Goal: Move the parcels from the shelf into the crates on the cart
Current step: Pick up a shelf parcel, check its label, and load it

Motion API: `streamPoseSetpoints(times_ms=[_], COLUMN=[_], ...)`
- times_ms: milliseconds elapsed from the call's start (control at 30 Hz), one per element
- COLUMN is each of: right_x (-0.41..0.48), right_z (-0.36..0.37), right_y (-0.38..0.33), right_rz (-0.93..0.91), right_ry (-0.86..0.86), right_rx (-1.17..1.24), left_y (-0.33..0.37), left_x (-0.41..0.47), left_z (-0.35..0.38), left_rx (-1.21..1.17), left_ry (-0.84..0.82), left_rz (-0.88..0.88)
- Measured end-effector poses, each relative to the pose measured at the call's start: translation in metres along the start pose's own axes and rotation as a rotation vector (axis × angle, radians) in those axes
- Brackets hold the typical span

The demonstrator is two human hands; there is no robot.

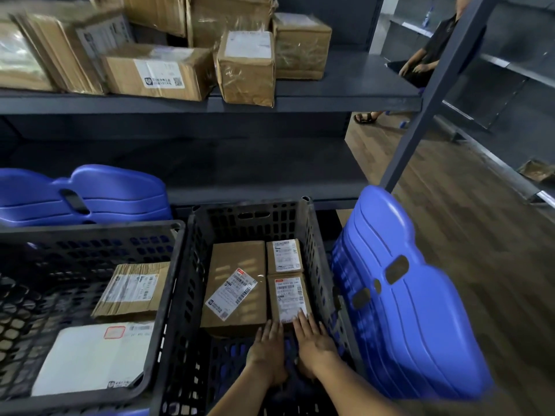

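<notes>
Both my hands reach into the right black crate (192,283). My left hand (268,348) lies flat with straight fingers against the near edge of the parcels. My right hand (313,337) rests its straight fingers on the near small labelled parcel (286,292). Beside that parcel lie a larger brown parcel (237,283) and a second small parcel (283,255) behind it. The left black crate (90,232) holds a brown parcel (132,291) and a white parcel (90,355). Several cardboard parcels (246,67) stand on the upper shelf (345,94).
Blue plastic lids lean at the right (414,298) and lie stacked at the left (84,193). The lower shelf (240,175) is dark. A metal upright (432,94) rises at the right. A seated person (426,55) is in the aisle beyond, beside another shelving unit (510,85).
</notes>
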State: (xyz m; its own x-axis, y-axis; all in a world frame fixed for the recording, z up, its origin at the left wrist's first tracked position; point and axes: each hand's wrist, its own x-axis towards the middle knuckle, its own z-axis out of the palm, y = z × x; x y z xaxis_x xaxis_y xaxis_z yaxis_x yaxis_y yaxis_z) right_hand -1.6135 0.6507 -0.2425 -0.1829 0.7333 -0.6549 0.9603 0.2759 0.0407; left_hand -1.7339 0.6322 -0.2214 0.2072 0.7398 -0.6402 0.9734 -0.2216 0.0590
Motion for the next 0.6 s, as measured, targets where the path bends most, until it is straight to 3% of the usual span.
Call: streamPoseSetpoints(times_ms=[167,600], right_x=[-0.041,-0.106], right_z=[-0.03,-0.172], right_y=[-0.002,0.002], right_rz=[-0.031,-0.196], right_ry=[0.074,0.366], right_rx=[0.035,-0.024], left_y=[-0.002,-0.034], left_x=[-0.045,-0.115], left_z=[-0.038,-0.162], left_rx=[0.065,0.022], left_ry=[-0.011,0.269], left_rz=[-0.042,-0.173])
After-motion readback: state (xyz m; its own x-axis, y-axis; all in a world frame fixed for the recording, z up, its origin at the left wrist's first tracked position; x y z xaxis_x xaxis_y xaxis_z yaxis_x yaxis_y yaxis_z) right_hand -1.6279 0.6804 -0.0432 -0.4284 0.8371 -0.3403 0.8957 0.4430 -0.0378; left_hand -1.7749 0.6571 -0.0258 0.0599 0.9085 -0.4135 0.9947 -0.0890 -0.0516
